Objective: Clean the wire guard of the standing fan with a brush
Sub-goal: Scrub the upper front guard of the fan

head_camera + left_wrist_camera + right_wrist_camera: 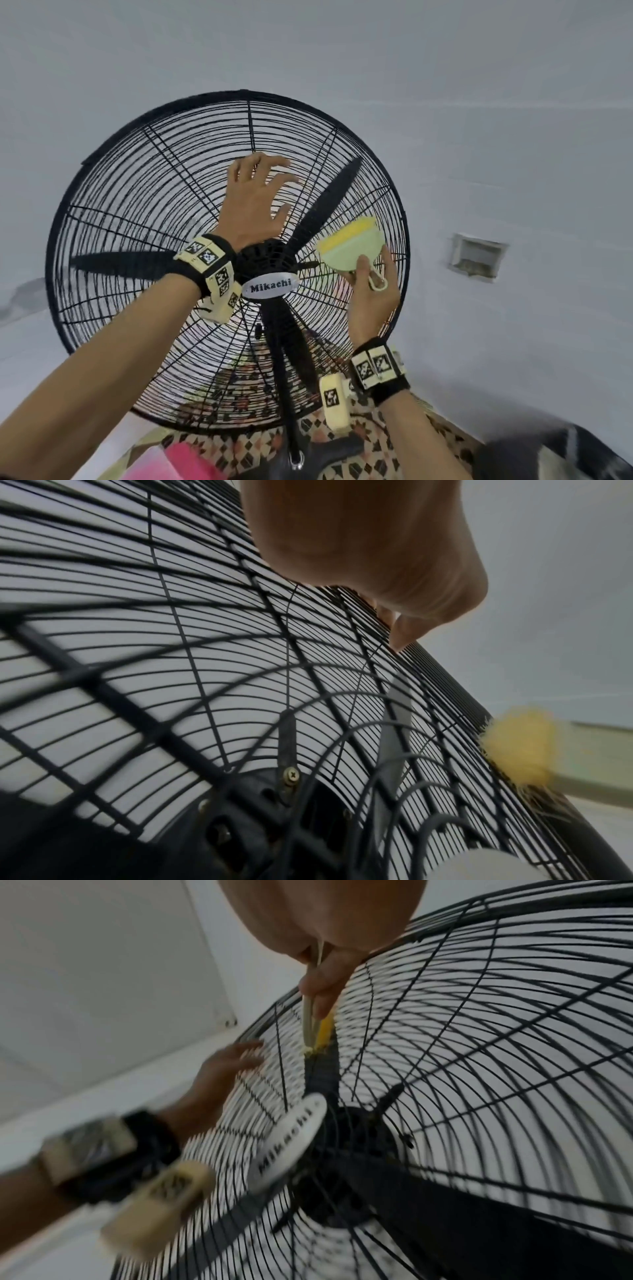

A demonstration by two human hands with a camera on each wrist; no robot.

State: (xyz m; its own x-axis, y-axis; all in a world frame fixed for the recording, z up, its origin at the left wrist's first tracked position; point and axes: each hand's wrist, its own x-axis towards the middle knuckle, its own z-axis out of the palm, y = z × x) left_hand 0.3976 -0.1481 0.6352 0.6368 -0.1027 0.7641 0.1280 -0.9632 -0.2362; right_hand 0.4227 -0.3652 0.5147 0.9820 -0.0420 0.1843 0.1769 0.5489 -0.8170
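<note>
**One fan guard under brushing, remainder of wires not yet verified clean**

One large black wire guard (137,192) of the standing fan was observed tilted toward the wall, with the oval "Mikachi" badge (270,286) at its centre and dark blades (329,202) behind the wires. The left hand (255,202) was found spread on the upper wires, fingers apart and slightly bent, nothing clamped. The right hand (373,291) was found closed on the handle of a pale green brush (352,248), whose yellow bristles (517,748) were pressed against the guard right of the hub. Progress was judged partial: brushing was in hand at one sector, while no difference between cleaned and uncleaned wires could be made out. No containers were identified; a pink item (191,459) at the lower edge could not be determined.
</note>
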